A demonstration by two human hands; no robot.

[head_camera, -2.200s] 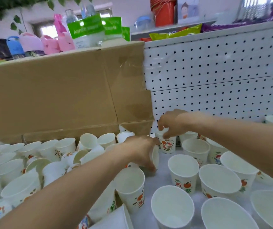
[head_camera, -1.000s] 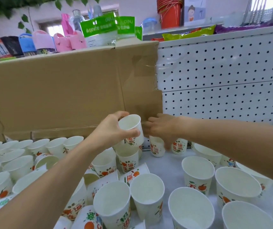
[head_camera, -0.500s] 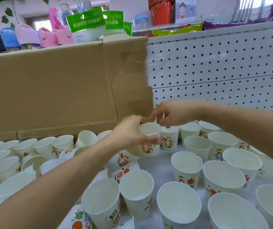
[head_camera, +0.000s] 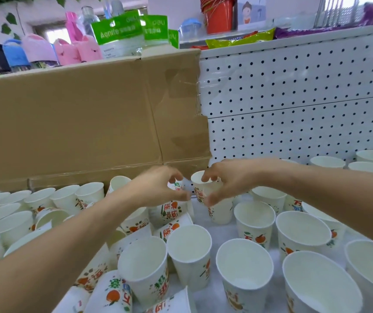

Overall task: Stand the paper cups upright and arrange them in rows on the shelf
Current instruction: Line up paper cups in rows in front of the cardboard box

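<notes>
The held cup (head_camera: 176, 187) is largely hidden inside the left hand (head_camera: 158, 188); only a blurred strip of its printed wall is seen. It is gripped by curled fingers at 12 o'clock on the shelf (head_camera: 213, 294), just at 9 o'clock of the upright back-row cup (head_camera: 198, 180). The right hand (head_camera: 228, 180) is arched over that cup's rim; whether it is gripped cannot be told. Since half a second ago, the held cup has been carried back toward the cardboard box (head_camera: 79, 120).
</notes>
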